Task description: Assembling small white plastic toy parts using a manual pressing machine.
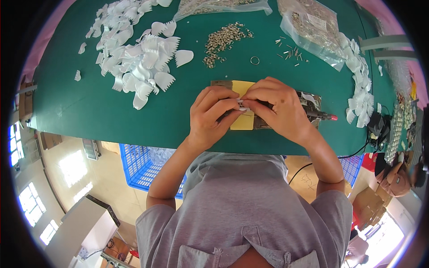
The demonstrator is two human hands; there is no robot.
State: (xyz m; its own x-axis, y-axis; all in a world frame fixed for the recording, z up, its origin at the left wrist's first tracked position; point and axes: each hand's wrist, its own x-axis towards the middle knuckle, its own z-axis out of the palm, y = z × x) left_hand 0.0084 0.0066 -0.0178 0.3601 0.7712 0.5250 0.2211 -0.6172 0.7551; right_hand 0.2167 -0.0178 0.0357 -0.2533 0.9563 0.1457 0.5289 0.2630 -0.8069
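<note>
My left hand (208, 118) and my right hand (286, 109) meet at the table's front, fingertips pinched together. Between them is a small white plastic hair claw clip (241, 108), mostly covered by the fingers, with a dark bit at its middle. Beneath the hands lies a yellow pad (242, 125) on a dark metal base. Just right of my right hand, a plier-like tool with a red tip (333, 117) rests on that base. Loose white toothed clip halves (147, 58) are heaped to the left. Small metal springs (223, 41) lie in a pile beyond the hands.
Short metal pins (293, 53) and a metal ring (254, 60) lie at the far right of centre. Clear bags of metal parts (313, 29) stand behind. White clips (360, 89) line the right side of the green table (85, 114). A blue basket (134, 167) sits below the edge.
</note>
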